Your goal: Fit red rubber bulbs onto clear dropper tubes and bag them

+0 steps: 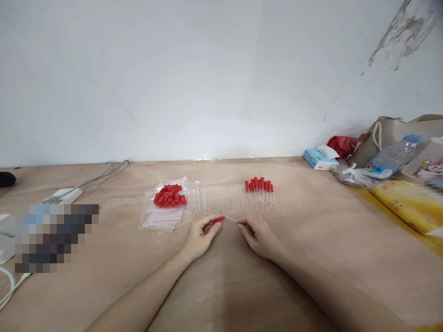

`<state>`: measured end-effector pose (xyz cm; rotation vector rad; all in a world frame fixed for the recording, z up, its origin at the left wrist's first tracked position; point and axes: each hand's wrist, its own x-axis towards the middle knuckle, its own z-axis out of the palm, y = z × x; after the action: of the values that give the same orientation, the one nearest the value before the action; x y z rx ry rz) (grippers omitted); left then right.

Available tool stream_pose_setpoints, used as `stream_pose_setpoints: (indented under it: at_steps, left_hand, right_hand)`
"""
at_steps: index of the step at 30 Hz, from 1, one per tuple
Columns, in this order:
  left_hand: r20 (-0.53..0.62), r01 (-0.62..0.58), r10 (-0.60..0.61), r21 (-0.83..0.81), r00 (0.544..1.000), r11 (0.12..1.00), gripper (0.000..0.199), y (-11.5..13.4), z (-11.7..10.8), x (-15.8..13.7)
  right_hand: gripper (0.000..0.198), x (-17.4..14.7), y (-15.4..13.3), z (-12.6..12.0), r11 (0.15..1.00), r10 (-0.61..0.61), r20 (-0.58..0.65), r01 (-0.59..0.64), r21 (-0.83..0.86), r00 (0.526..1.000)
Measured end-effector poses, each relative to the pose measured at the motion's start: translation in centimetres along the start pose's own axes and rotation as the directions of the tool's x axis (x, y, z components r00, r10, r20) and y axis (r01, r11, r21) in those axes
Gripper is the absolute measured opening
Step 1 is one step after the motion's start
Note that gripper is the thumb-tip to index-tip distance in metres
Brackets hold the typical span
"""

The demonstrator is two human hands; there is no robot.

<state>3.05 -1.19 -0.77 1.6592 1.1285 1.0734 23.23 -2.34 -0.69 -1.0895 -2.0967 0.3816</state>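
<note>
My left hand (201, 234) pinches a red rubber dropper bulb (218, 219) between thumb and fingers. Facing it, my right hand (259, 236) grips the far end of a thin clear dropper tube (230, 219), whose other end meets the bulb's tip. How deep the tube sits in the bulb I cannot tell. Behind my left hand, a pile of loose red bulbs (169, 196) lies on clear zip bags (162, 219). A row of bare clear tubes (221, 199) stretches across the middle. To its right lie several droppers with red bulbs fitted (259, 185).
Brown paper (328, 240) covers the table up to a white wall (207, 83). On the right are a tissue pack (318, 158), a plastic bottle (396, 154), bags and a yellow packet (408, 205). Cables (100, 174) and a blurred-out item (57, 237) lie on the left.
</note>
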Motion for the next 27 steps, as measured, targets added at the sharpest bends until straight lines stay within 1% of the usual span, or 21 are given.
stream_pose_setpoints:
  at_steps: [3, 6, 10, 14, 17, 23, 27]
  left_hand:
    - [-0.020, -0.020, 0.021, 0.070, 1.000, 0.997, 0.025, -0.23, -0.07, -0.03]
    - [-0.022, -0.052, 0.055, 0.125, 0.998, 0.991, 0.022, -0.30, -0.18, -0.15]
    - [0.046, -0.136, 0.130, 0.154, 0.990, 0.979, 0.020, 0.15, -0.40, -0.40]
    - [0.100, -0.201, 0.186, 0.165, 0.977, 0.966, 0.018, 0.61, -0.53, -0.56]
    - [0.104, -0.204, 0.188, 0.176, 0.977, 0.963, 0.016, 0.61, -0.46, -0.64]
    - [0.104, -0.190, 0.173, 0.192, 0.979, 0.963, 0.015, 0.22, -0.21, -0.80]
    - [0.113, -0.192, 0.172, 0.208, 0.979, 0.959, 0.014, 0.11, -0.11, -0.94]
  right_hand:
    - [0.015, -0.09, 0.18, 0.09, 1.000, 0.002, 0.022, -0.002, 0.021, 1.000]
    - [0.015, -0.18, 0.49, 0.07, 0.999, -0.030, 0.044, 0.029, 0.026, 0.999]
    - [0.014, -0.28, 0.87, -0.04, 0.995, -0.091, 0.065, 0.089, 0.033, 0.994]
    - [0.014, -0.29, 0.93, -0.14, 0.995, -0.102, 0.057, 0.101, 0.026, 0.993]
    - [0.015, -0.18, 0.81, -0.31, 0.994, -0.107, 0.050, 0.108, -0.007, 0.993]
    - [0.020, 0.10, 0.55, -0.57, 0.973, -0.187, 0.038, 0.190, -0.133, 0.982]
    - [0.022, 0.22, 0.26, -0.28, 0.959, -0.213, 0.029, 0.214, -0.185, 0.977]
